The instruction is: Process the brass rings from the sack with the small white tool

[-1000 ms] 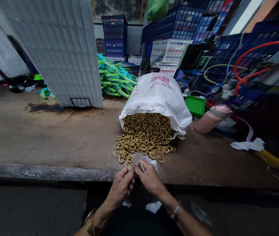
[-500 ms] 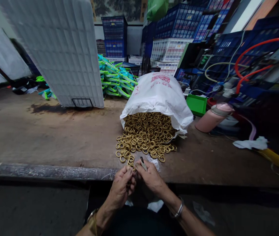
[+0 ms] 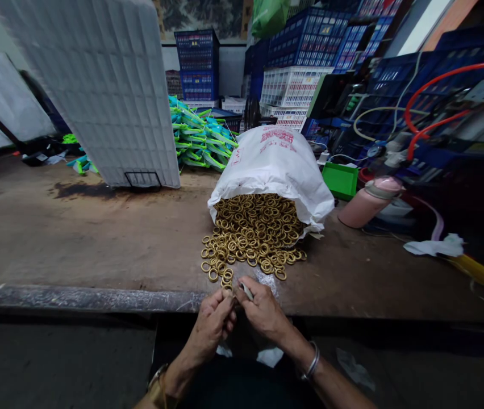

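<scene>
My left hand (image 3: 213,319) is closed in a pinch at the table's front edge, on what looks like a brass-coloured ring, mostly hidden by the fingers. Close against it, my right hand (image 3: 264,309) is closed round a small knife with a grey handle (image 3: 247,291); its blade is hidden now. The fingertips of both hands meet or nearly meet. Just beyond them lies a heap of brass-coloured rings (image 3: 250,241), spilling from the mouth of a white woven sack (image 3: 267,165) that lies on its side.
A tall pale ribbed panel (image 3: 109,102) stands on the wooden table (image 3: 97,238) at left, with green and blue plastic pieces (image 3: 203,139) behind it. To the right are a green tray (image 3: 339,180), a pink bottle (image 3: 365,204) and orange hoses (image 3: 416,111). Stacked crates (image 3: 199,62) fill the back.
My right hand has turned slightly, so the knife's dark blade tip, visible before, is now out of sight. My left hand stays in nearly the same place.
</scene>
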{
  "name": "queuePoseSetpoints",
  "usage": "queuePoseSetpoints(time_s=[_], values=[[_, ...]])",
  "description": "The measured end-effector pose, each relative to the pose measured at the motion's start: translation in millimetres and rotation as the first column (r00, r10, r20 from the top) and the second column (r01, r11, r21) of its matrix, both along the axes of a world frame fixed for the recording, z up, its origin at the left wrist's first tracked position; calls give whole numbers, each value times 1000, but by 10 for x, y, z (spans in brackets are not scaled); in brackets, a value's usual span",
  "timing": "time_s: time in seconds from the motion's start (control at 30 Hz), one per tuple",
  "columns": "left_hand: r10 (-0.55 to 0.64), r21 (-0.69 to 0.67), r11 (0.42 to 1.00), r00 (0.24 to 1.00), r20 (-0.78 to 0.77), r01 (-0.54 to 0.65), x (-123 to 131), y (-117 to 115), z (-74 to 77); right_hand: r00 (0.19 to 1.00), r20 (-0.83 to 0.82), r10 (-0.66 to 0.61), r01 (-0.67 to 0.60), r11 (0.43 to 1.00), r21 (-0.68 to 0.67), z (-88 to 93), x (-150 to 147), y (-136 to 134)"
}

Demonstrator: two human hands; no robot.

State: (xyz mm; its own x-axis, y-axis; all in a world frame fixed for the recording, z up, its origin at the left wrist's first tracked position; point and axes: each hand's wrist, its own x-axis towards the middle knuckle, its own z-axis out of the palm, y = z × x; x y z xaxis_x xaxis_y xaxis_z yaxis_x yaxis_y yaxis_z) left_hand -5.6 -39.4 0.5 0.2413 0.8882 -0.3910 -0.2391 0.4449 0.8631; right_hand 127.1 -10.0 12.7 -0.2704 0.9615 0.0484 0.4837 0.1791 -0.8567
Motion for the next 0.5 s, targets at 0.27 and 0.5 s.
queuePoseSetpoints(time_s=[0.27, 0.5], values=[[43, 21, 999, 999, -16, -42, 27, 15, 37, 964, 266, -4, -8, 999, 43, -139, 80, -31], [61, 49, 997, 996, -60, -58, 41, 28, 88, 906, 416, 77, -96, 995, 26, -127, 42, -110]])
